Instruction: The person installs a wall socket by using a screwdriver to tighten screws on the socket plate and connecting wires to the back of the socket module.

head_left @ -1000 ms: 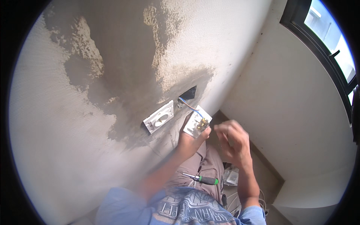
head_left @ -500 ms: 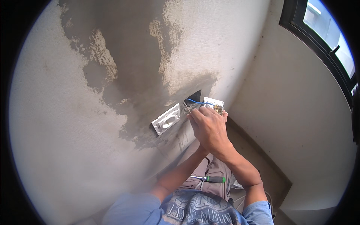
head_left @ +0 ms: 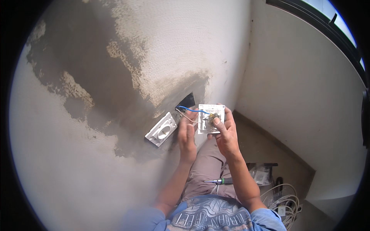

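Note:
A white square wall socket (head_left: pixel 206 129) is gripped in my right hand (head_left: pixel 228 138), its wired back turned up and my thumb pressed on the metal terminals. A blue wire (head_left: pixel 194 111) and a beige wire (head_left: pixel 187 116) run from it to a dark box opening (head_left: pixel 187 101) in the wall. My left hand (head_left: pixel 187 140) stands beside the socket's left edge, fingers stretched out behind the wires; its fingertips are partly hidden. Left of the opening, another white socket (head_left: pixel 163 131) sits tilted on the wall.
A screwdriver (head_left: pixel 223 181) with a green and black handle lies across my lap. On the floor to the right are a coil of pale cable (head_left: pixel 291 200) and a clear plastic bag (head_left: pixel 262 176). Grey plaster patches (head_left: pixel 104 88) cover part of the white wall.
My hands, bunched together over the socket before, are now apart. The socket's back has come into fuller view in my right hand, and the left hand has moved to its left. The view has shifted.

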`<action>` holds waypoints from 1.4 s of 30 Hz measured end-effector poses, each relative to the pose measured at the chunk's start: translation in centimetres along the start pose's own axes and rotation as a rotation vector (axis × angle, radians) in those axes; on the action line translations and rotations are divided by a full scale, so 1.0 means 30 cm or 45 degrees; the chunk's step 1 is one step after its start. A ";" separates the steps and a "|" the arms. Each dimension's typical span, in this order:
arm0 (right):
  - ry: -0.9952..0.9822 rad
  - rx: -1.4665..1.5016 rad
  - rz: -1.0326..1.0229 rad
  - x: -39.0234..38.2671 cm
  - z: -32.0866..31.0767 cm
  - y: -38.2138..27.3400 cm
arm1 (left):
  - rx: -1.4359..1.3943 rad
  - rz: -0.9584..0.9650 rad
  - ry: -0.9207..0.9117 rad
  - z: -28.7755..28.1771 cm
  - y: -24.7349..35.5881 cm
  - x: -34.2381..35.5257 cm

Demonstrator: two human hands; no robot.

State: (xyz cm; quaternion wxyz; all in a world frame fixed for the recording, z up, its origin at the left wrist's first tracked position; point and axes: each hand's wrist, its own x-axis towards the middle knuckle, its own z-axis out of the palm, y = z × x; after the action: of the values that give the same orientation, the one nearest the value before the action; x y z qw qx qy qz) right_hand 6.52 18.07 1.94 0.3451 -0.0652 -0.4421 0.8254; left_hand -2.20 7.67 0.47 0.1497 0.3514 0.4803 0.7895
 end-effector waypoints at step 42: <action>-0.114 0.192 -0.031 0.036 0.070 0.035 | -0.636 -0.362 0.192 0.000 0.089 0.018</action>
State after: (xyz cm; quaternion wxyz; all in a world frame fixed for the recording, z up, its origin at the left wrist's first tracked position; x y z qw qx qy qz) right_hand 4.29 16.92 2.60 0.3388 0.0032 -0.3944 0.8542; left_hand -2.29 6.66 2.99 0.3045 0.1731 0.3255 0.8783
